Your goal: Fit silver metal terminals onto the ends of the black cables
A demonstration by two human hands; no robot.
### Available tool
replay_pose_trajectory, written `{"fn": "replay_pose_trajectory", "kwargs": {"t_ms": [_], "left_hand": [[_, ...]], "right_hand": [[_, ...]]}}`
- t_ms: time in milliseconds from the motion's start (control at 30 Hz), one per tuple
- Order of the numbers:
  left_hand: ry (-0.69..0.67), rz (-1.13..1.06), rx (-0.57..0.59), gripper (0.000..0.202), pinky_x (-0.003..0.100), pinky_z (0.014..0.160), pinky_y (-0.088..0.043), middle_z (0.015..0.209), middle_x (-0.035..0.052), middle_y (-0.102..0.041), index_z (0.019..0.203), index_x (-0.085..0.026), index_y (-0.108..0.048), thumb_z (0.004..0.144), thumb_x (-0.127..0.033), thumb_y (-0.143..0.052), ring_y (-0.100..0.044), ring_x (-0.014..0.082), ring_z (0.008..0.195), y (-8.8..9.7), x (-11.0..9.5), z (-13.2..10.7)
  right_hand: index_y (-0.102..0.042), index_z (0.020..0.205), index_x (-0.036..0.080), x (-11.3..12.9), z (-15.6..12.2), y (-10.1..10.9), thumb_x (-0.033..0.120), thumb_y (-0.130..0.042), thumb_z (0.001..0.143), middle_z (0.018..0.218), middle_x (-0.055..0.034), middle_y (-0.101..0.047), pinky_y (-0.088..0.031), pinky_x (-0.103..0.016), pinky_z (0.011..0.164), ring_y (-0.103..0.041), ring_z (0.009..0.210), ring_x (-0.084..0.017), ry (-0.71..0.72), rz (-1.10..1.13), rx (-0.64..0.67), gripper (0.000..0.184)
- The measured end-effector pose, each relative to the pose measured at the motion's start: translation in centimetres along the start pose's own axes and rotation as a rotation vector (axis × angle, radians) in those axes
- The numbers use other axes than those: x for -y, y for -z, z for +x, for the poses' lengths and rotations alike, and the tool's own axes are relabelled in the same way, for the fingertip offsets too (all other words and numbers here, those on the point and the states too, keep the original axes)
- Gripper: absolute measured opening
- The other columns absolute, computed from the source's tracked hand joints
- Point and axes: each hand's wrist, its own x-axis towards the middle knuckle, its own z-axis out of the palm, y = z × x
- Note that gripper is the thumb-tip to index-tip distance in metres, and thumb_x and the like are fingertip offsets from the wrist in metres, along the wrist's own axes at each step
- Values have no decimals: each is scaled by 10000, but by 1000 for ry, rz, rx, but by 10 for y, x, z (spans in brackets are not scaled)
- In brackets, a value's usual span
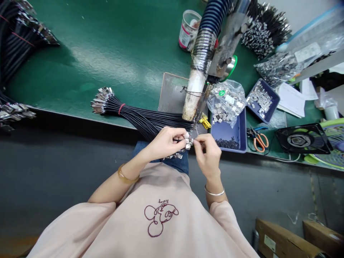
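My left hand [163, 144] is closed in a pinch on the end of a black cable, in front of the bench edge. Its fingertips meet several small silver connectors [189, 144]. From the right, my right hand [208, 153] pinches a small silver connector piece at the same spot; the fingers hide part of it. Just beyond my hands lies a bundle of black cables [145, 116], tied with a red band [121, 109], with metal plugs [101, 100] at its far left end. More silver connectors [176, 156] hang below my left hand, over my lap.
A soldering iron [202, 102] and a fume hose [197, 68] come down close above my hands. To the right are a blue tray [243, 138], a smaller parts tray [275, 102], orange-handled pliers [260, 142] and a black fan [302, 139]. Cable bundles [24, 43] lie far left.
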Motion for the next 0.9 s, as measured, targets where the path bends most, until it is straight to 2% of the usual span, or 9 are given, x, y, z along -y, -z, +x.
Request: {"fn": "replay_pose_trajectory", "kwargs": {"t_ms": [67,133,200,267,367,500,667,733,900], "left_hand": [[16,-26,3,109,185,509,-318,571,-40,-511,727,-125,-651,795,-170,-580,-399,65,529,0,2,0],[27,-45,-8,111,188,536,-366,612,-18,-587,751,-124,-678,803,-184,-601,-468,76,553,0,5,0],[27,-32,-14,115,195,565,-403,658,3,-644,767,-127,-699,809,-204,-625,-529,91,585,-1,8,1],[20,-5,-13,127,198,572,-414,679,12,-669,774,-129,-712,818,-221,-636,-558,99,601,-1,9,3],[9,3,-9,151,200,572,-414,682,17,-670,774,-124,-715,832,-228,-623,-557,100,603,-2,11,7],[8,-7,-16,136,194,558,-387,641,-2,-616,783,-113,-707,817,-199,-607,-499,85,579,-2,15,11],[74,-31,-11,131,183,578,-390,673,6,-631,797,-98,-701,807,-189,-608,-517,85,605,-5,10,6],[83,-44,-5,135,187,610,-420,698,21,-655,811,-90,-709,793,-181,-611,-540,93,626,-6,9,4],[82,-9,44,167,175,588,-411,696,32,-646,828,-75,-731,787,-196,-624,-518,89,624,-2,16,5]], "right_hand": [[-596,890,219,0,-2,19,285,-588,956,800,5,-667,-477,-235,516,-598,548,-95,-179,66,-129,93],[-604,904,222,-3,-3,44,348,-616,941,748,18,-684,-418,-236,443,-536,438,-86,-326,75,-149,131],[-636,908,218,-10,-2,66,388,-605,943,632,32,-644,-429,-245,492,-569,470,-111,-343,-47,-152,177],[-662,858,210,-22,4,77,422,-583,946,545,43,-577,-414,-257,534,-554,479,-119,-301,-228,-66,242],[-678,756,199,-48,17,74,474,-563,931,605,0,-638,-379,-275,567,-530,516,-124,-237,-381,161,345],[-695,801,196,-75,34,60,446,-592,871,798,-47,-740,-411,-281,629,-567,598,-140,-270,-308,356,279],[-656,803,204,-78,40,66,437,-543,852,810,-42,-732,-405,-278,617,-548,578,-140,-294,-240,531,264],[-643,805,222,-81,37,70,468,-537,838,771,-24,-718,-405,-279,596,-541,550,-143,-291,-249,542,270],[-612,740,258,-95,31,61,595,-498,771,441,37,-501,-364,-302,495,-485,405,-179,-344,-371,313,357]]}}
